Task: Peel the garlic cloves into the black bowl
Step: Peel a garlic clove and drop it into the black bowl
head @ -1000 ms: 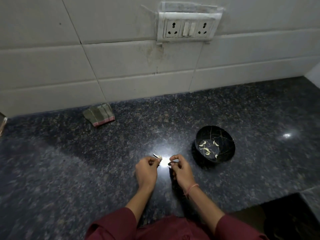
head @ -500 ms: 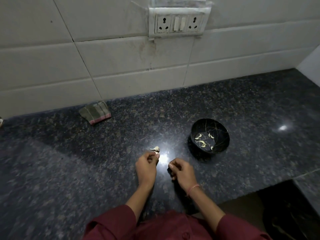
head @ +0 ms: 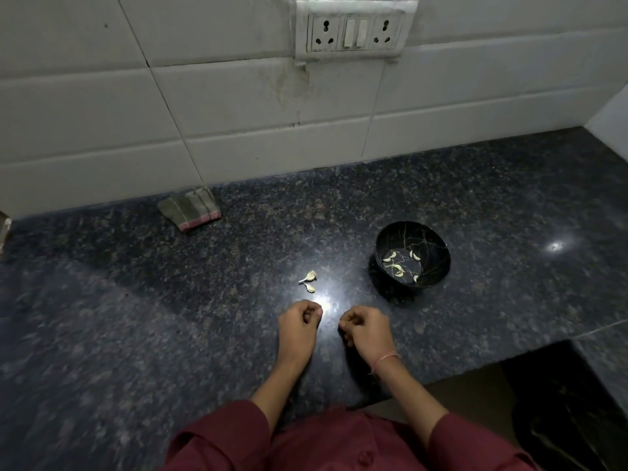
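- At the near middle of the surface (head: 163,328), the fingers (head: 307,311) of the left hand (head: 297,329) are curled into the palm with the thumb laid against them. Nothing shows in their grasp.
- Just beside it, the right hand (head: 368,333) has its fingers curled the same way. The tips are tucked under, so I cannot tell whether they pinch a scrap of skin.
- Just beyond the left hand, not touching it, two pale garlic pieces (head: 310,281) lie on the surface at the edge of a bright reflection. They are too small to tell whether they are unpeeled cloves or shed skins.
- Farther out to the right stands the black bowl (head: 438,253), with several peeled cloves (head: 394,263) scattered over its bottom — a good part of the work looks done.
- No other garlic is in view, so what is left is probably those two pieces at most. If they are cloves, they need skinning and dropping into the bowl — the task seems close to its end.
- Outermost, a folded cloth (head: 190,209) lies against the tiled wall (head: 238,107).
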